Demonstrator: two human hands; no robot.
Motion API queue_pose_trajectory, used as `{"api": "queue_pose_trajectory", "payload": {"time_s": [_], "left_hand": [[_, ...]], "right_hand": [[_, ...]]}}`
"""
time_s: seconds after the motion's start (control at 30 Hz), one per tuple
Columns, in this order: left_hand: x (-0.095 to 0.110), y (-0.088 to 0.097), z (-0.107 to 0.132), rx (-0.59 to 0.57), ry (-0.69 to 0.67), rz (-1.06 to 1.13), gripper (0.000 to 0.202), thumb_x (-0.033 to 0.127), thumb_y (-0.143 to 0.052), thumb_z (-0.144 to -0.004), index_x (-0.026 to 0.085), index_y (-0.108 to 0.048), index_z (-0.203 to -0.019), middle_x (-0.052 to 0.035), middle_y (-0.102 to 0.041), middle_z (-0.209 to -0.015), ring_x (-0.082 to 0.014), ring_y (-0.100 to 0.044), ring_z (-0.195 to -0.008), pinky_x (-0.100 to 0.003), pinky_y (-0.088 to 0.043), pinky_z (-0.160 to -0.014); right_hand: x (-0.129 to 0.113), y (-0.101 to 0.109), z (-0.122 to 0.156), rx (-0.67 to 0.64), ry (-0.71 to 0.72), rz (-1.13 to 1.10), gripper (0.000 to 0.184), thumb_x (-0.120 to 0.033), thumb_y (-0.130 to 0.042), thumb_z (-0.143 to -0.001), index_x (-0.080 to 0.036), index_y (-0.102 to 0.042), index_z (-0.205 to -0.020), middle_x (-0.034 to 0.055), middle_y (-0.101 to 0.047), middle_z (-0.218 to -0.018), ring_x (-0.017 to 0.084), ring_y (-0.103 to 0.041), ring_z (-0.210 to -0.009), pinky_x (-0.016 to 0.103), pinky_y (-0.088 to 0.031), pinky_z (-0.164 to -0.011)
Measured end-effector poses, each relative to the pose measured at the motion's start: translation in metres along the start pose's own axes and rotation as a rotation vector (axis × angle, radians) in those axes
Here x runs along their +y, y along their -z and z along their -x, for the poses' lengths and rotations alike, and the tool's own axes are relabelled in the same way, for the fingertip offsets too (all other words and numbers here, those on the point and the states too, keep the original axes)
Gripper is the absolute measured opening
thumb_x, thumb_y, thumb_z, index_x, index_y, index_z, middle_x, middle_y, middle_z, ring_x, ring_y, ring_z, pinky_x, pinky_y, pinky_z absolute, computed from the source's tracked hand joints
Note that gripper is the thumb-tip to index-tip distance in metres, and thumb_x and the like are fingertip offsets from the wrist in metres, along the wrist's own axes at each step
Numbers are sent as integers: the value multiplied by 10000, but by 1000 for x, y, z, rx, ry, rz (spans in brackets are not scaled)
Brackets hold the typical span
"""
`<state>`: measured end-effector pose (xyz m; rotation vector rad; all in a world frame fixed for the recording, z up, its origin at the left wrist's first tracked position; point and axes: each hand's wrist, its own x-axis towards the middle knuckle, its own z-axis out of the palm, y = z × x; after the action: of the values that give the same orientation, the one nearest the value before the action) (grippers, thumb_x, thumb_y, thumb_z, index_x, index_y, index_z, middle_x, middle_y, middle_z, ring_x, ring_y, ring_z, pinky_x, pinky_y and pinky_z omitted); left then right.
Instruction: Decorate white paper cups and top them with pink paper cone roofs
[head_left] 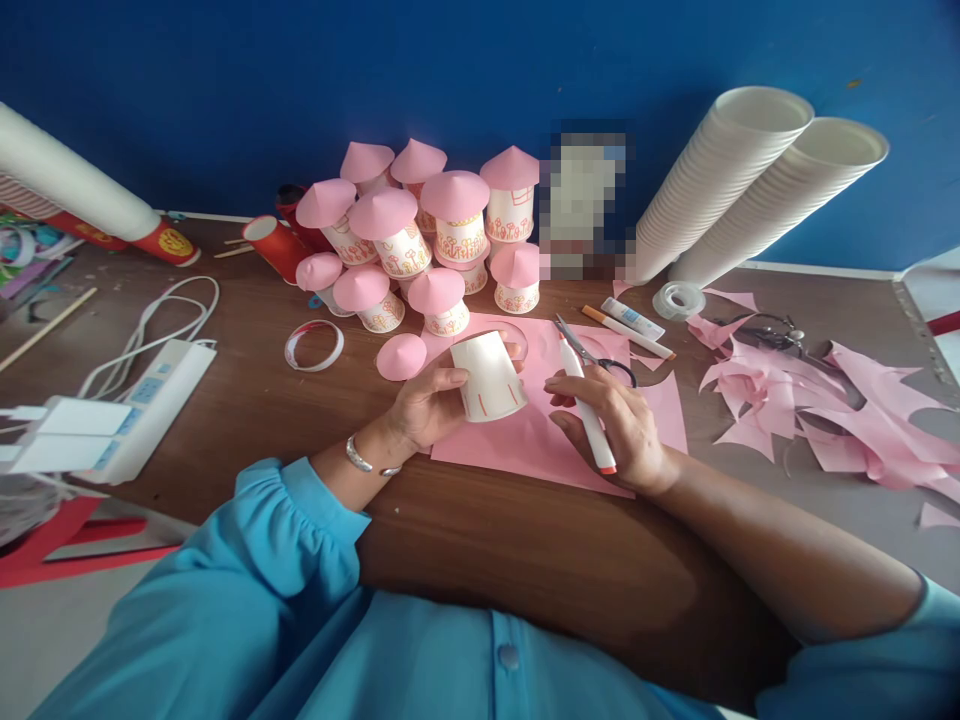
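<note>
Two hands work over the pink paper sheet point(525, 440). My left hand point(427, 405) grips the inverted paper cup point(491, 377), base tilted far. My right hand point(619, 420), just right, grips a marker point(587, 415), long axis running near-right to far-left, tip toward the cup.

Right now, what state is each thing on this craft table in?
Left hand: gripping paper cup, upside down, tilted.
Right hand: gripping marker, uncapped.
Scissors: slightly open, lying on pink sheet.
Finished cups: inverted, stacked, capped with pink cones.
Loose cone: lying alone.
White cup stacks: leaning on wall.
Pink scraps: scattered.
</note>
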<state>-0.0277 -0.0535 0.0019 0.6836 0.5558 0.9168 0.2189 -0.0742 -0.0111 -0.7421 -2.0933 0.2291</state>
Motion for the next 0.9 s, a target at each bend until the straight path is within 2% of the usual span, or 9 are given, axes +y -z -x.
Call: {"api": "queue_pose_trajectory", "payload": {"time_s": [0.13, 0.23, 0.37, 0.47, 0.7, 0.83, 0.9], "left_hand": [[0, 1, -1, -2, 23, -4, 590, 347, -761, -754, 176, -652, -1308, -140, -717, -1312, -398, -610, -1323, -528, -500, -1086], [0, 1, -2, 15, 30, -10, 567, 330, -776, -747, 183, -664, -1283, -119, -739, -1257, -374, -632, -1290, -488, -517, -1055], [1, 1, -3, 38, 22, 15, 520, 317, -762, -759, 185, -676, -1254, -94, -758, -1182, -345, -666, -1232, -468, -528, -1035], [2, 0, -4, 52, 25, 21, 506, 343, -729, -772, 163, -677, -1242, -113, -760, -1165, -357, -670, -1227, -495, -518, -1058], [2, 3, -3, 71, 3, 57, 565, 359, -689, -755, 150, -654, -1279, -128, -768, -1161, -384, -664, -1246, -580, -478, -1116], [1, 8, -3, 91, -112, -108, 561, 324, -735, -774, 207, -648, -1316, -108, -740, -1224, -363, -666, -1219, -516, -523, -1037], [0, 12, -4, 92, -154, -188, 555, 321, -758, -784, 233, -648, -1321, -95, -725, -1231, -332, -670, -1179, -466, -534, -987]], "right_hand": [[-3, 5, -5, 24, 61, 30, 392, -369, -504, -1076, -222, -558, -1436, 81, -659, -955, 198, -676, -799, 320, -578, -683], [-10, 9, -8, 39, 87, 40, 398, -378, -484, -1079, -220, -580, -1432, 86, -642, -961, 200, -664, -791, 335, -589, -685], [-19, 13, -7, 33, 110, 46, 438, -265, -559, -1030, -216, -554, -1465, 89, -673, -969, 224, -682, -822, 357, -599, -679], [-19, 11, -5, 15, 114, 97, 481, -174, -590, -992, -252, -543, -1465, 75, -677, -974, 215, -681, -817, 341, -596, -658], [4, 4, -3, -21, 0, 252, 487, -181, -585, -1000, -249, -502, -1475, 119, -658, -1127, 243, -699, -945, 346, -600, -690], [14, 5, -1, -54, 62, 392, 478, -40, -473, -967, -230, -561, -1397, 73, -680, -992, 182, -647, -744, 291, -530, -615], [17, 5, -1, -85, 120, 477, 501, -2, -456, -934, -209, -569, -1375, 80, -674, -978, 182, -627, -732, 289, -513, -606]]}}
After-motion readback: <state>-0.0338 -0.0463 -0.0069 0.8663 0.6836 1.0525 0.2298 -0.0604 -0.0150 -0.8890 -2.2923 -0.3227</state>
